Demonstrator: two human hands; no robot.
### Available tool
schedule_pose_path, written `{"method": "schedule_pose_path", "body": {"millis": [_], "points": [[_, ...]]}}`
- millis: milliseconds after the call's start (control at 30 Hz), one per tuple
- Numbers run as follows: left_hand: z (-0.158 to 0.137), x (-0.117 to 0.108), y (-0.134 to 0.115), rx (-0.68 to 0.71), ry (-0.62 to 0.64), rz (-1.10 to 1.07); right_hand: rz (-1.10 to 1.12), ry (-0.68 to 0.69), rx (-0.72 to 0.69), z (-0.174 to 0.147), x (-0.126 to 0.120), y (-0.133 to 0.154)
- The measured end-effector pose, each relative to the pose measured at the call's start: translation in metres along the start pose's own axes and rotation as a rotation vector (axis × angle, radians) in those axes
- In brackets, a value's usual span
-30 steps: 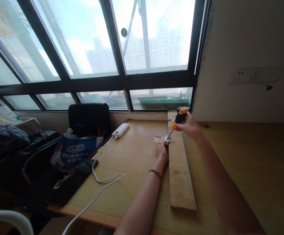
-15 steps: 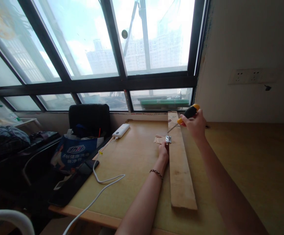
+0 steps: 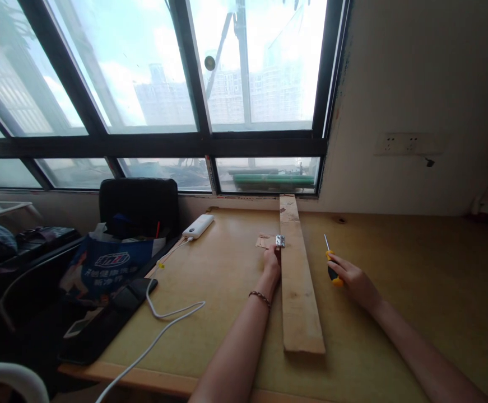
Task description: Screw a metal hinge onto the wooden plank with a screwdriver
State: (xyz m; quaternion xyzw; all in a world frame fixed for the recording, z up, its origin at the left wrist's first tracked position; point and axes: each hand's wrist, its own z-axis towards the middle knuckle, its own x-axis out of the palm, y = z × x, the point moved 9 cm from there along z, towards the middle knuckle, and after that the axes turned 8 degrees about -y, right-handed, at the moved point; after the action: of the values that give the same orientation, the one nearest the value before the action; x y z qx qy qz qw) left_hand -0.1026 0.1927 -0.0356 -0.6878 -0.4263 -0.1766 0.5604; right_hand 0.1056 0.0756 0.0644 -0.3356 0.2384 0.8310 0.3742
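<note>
A long wooden board (image 3: 301,296) lies on the table, pointing toward the window. At its left edge sits a small metal hinge (image 3: 280,240), with a short piece of wood (image 3: 264,241) sticking out to the left of it. My left hand (image 3: 272,263) is closed on this short piece, close under the hinge; its fingertips are partly hidden. To the right of the board, my right hand (image 3: 355,280) grips a yellow and black screwdriver (image 3: 333,271). The screwdriver's shaft points up and away from me, apart from the board and hinge.
A white power bank (image 3: 198,226) with a white cable (image 3: 172,318) lies on the table (image 3: 227,296) at the left. Beyond the left edge are a black chair (image 3: 138,204) and a blue bag (image 3: 105,263). The window and wall border the far side.
My right hand has lowered the screwdriver from above the hinge to the right side of the board, and its tip now points away. My left hand keeps its hold. The view has shifted slightly right.
</note>
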Motion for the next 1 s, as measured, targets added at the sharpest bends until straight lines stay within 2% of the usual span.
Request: {"method": "schedule_pose_path", "body": {"millis": [267,1000], "points": [[-0.004,0.005,0.004,-0.081,0.013,-0.018,-0.04,0.034,-0.01,-0.003,0.02,-0.006],[-0.007,0.006,-0.001,-0.04,0.011,-0.027,-0.029,0.123,0.073,-0.006,0.03,-0.017]]}}
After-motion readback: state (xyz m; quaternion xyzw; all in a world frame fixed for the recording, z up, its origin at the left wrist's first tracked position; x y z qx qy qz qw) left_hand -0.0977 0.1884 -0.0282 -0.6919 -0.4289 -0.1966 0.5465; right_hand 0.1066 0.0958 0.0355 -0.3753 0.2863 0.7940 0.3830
